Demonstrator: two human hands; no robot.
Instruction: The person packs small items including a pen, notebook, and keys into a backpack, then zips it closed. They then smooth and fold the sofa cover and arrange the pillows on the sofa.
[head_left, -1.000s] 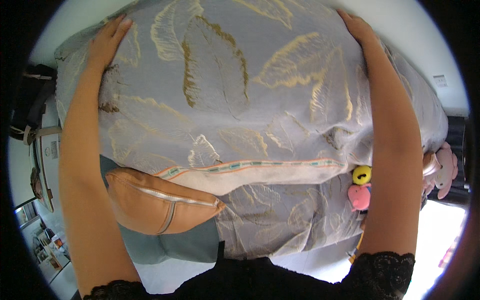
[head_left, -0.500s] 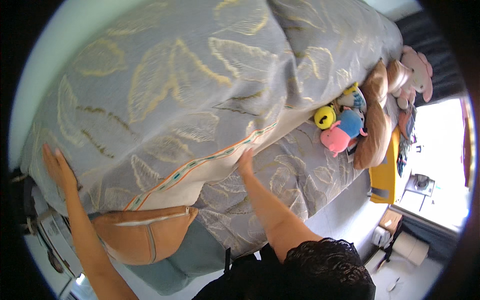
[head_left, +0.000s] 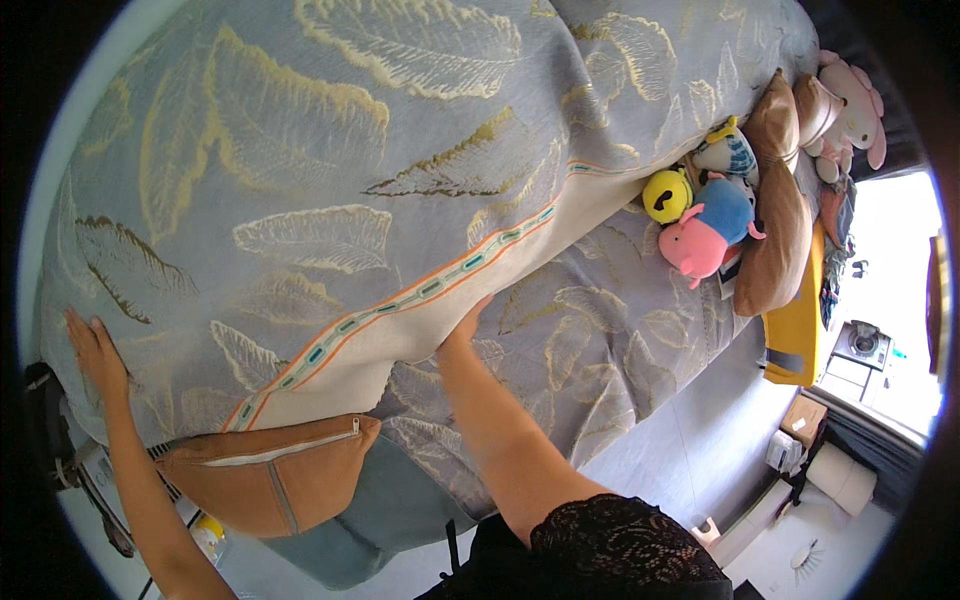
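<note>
A grey fabric cover (head_left: 310,200) with pale and gold leaf shapes spreads over a large soft surface. Its edge bears a cream band (head_left: 560,225) with an orange and green patterned strip. At the far left, my left hand (head_left: 97,355) lies flat on the cover with its fingers stretched out. My right hand (head_left: 463,325) is at the lower edge of the cream band, about the middle of the view; most of its fingers are hidden by the cloth. Between my forearms rests a brown zipped cushion (head_left: 275,475), touching the band's lower left end.
Plush toys lie to the right: a yellow ball (head_left: 667,195), a pink and blue pig (head_left: 708,230) and a pink-white doll (head_left: 853,110), beside brown pillows (head_left: 785,215). A yellow bin-like object (head_left: 795,345) stands past the edge. A grey-green padded piece (head_left: 375,520) sits below the brown cushion.
My right hand has moved left and slightly down along the cream band, and its fingers are more hidden. My left hand stays flat on the cover. The whole view has shifted a little.
</note>
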